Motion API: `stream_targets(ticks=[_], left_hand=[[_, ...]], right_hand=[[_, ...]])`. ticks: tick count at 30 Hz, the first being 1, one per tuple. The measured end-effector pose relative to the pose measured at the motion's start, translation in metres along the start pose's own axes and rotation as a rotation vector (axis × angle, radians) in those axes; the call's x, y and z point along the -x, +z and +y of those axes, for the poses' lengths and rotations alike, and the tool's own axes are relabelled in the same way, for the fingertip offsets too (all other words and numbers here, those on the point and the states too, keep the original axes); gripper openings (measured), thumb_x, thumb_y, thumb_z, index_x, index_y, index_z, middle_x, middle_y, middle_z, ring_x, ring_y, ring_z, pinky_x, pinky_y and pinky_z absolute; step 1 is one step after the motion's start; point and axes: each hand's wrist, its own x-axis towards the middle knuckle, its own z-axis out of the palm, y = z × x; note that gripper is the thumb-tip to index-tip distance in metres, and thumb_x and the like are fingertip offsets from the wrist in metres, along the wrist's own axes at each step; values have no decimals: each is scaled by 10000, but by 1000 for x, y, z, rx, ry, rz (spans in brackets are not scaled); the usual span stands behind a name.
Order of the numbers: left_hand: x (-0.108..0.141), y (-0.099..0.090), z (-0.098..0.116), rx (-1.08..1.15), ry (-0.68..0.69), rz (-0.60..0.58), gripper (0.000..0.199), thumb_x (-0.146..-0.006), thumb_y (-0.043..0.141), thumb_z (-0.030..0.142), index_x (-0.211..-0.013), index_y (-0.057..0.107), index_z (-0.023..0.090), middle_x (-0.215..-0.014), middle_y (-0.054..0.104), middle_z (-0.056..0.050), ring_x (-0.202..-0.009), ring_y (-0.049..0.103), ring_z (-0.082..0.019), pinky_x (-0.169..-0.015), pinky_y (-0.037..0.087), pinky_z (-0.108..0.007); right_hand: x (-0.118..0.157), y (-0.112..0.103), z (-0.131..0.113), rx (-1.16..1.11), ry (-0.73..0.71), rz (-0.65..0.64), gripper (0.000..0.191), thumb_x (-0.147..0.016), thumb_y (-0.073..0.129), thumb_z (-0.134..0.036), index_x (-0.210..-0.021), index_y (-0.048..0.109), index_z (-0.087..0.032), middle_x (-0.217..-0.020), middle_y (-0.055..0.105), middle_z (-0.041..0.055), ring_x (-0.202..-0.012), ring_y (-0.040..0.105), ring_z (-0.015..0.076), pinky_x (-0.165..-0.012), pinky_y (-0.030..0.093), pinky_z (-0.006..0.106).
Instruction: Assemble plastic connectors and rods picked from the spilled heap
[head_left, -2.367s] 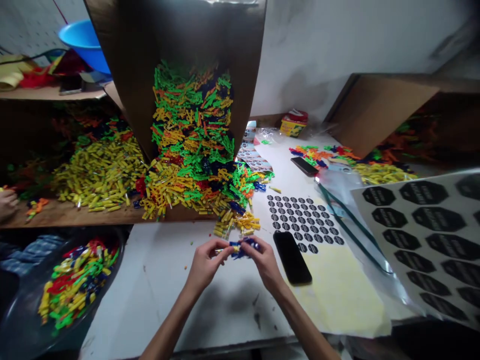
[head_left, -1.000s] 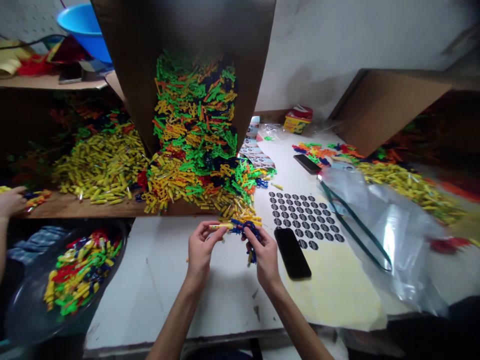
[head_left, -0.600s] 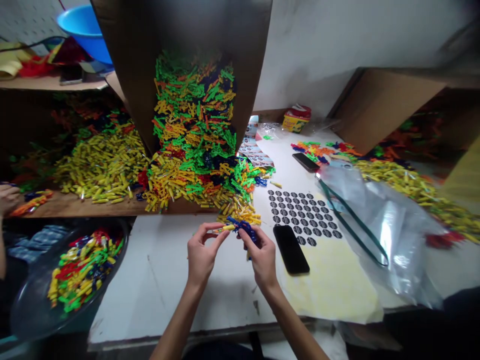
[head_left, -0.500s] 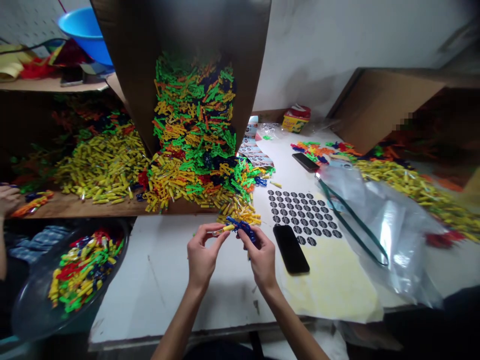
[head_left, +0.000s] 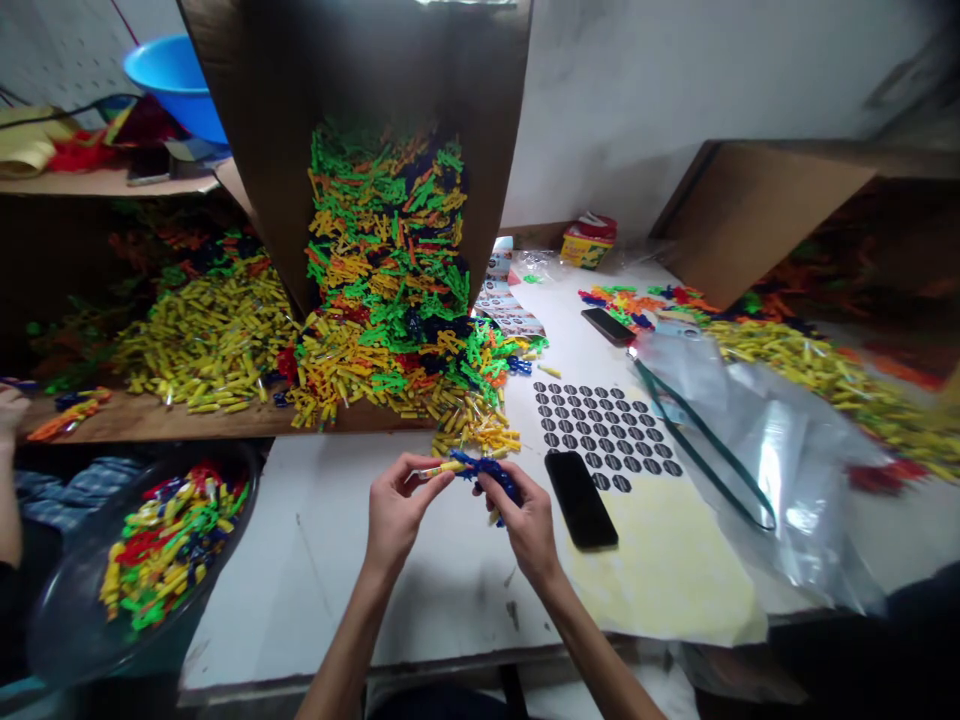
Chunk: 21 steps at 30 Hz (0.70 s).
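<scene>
Yellow plastic piece (head_left: 442, 467) is pinched in left hand (head_left: 401, 510); blue plastic cluster (head_left: 487, 473) is gripped in right hand (head_left: 525, 525). Both are held touching, above white desk (head_left: 300, 600). Black phone (head_left: 581, 498) is placed just right of right hand.

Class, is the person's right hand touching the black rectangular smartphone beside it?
No: the right hand grips blue plastic pieces, and the black rectangular smartphone lies apart on the pale yellow paper sheet.
</scene>
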Motion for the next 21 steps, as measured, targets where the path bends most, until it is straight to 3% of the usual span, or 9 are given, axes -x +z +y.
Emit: stream_targets(ticks=[3,6,9,12,13,15,18,21], left_hand=[[-4,-8,0,73,-117,-102,287,-708,823,348,-854,696,135,-860,740,-64,-819,702,-197,-789,577,-317],[-1,-4,-3,100,-119,-133,277,-735,801,355,-858,679,139,-864,719,-62,-787,677,-179,-723,573,-298],[13,13,-10,130,-111,-176,252,-769,763,366,-843,632,164,-1042,707,-100,-936,671,-221,-747,570,-317],[30,32,-20,60,-58,-126,232,-806,723,385,-840,612,184,-1213,653,-111,-1158,592,-249,-910,515,-328],[34,37,-25,30,-50,-81,246,-820,704,414,-846,612,188,-1182,658,-104,-1146,592,-239,-913,503,-310],[39,38,-38,18,-96,-26,325,-843,648,514,-861,611,192,-949,680,-71,-892,640,-186,-742,513,-248],[33,16,-62,40,-208,21,499,-783,614,680,-839,624,185,-646,586,-7,-499,490,-110,-418,337,-201],[17,-39,-80,11,-199,195,614,-611,688,772,-755,659,176,-539,567,-7,-441,477,-122,-390,315,-223]], right_hand=[[-3,-8,1,-65,45,-77,295,-788,736,-455,-917,711,-191,-652,662,6,-553,533,135,-513,446,253],[-8,-8,5,-136,81,-92,298,-765,754,-454,-868,696,-181,-641,637,-1,-546,525,132,-520,455,255],[-14,0,8,-304,109,30,302,-780,709,-492,-822,671,-196,-693,629,-5,-570,543,133,-527,471,246],[-18,16,10,-482,139,131,276,-783,682,-486,-833,662,-215,-787,660,5,-692,623,160,-625,532,256],[-19,23,11,-518,156,128,272,-779,685,-483,-827,659,-218,-796,670,11,-728,643,174,-657,546,266],[-19,35,17,-545,205,98,279,-765,702,-492,-844,659,-228,-812,700,26,-780,677,208,-686,567,299],[-21,53,32,-427,220,23,349,-712,771,-465,-982,679,-264,-972,754,57,-957,701,281,-800,581,379],[-27,65,48,-225,66,-68,366,-749,702,-550,-1009,732,-295,-1117,738,76,-1120,660,329,-917,556,449]])
